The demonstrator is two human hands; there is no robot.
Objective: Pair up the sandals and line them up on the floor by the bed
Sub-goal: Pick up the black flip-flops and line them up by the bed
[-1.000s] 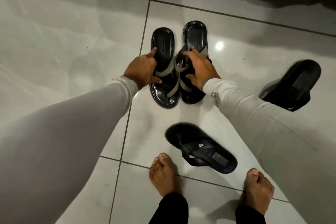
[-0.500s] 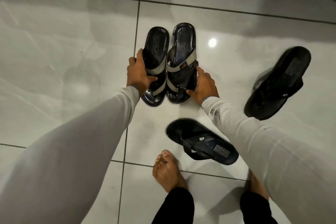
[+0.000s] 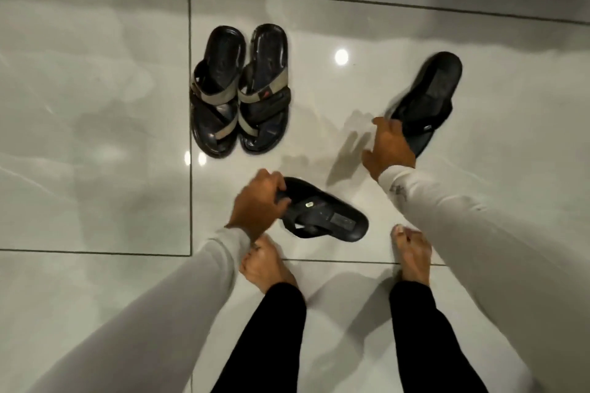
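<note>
Hands off strapped pair (image 3: 239,91), left hand (image 3: 255,201) gripping flip-flop (image 3: 325,217), right hand (image 3: 388,146) seemingly spread.

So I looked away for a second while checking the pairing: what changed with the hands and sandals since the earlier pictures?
Both hands let go of the grey-strapped pair, which now sits together on the floor. The left hand moved back and closed on the near black sandal. The right hand swung out to the far black sandal, touching its end; a grip cannot be told. The two black sandals lie apart, roughly where they were.
</note>
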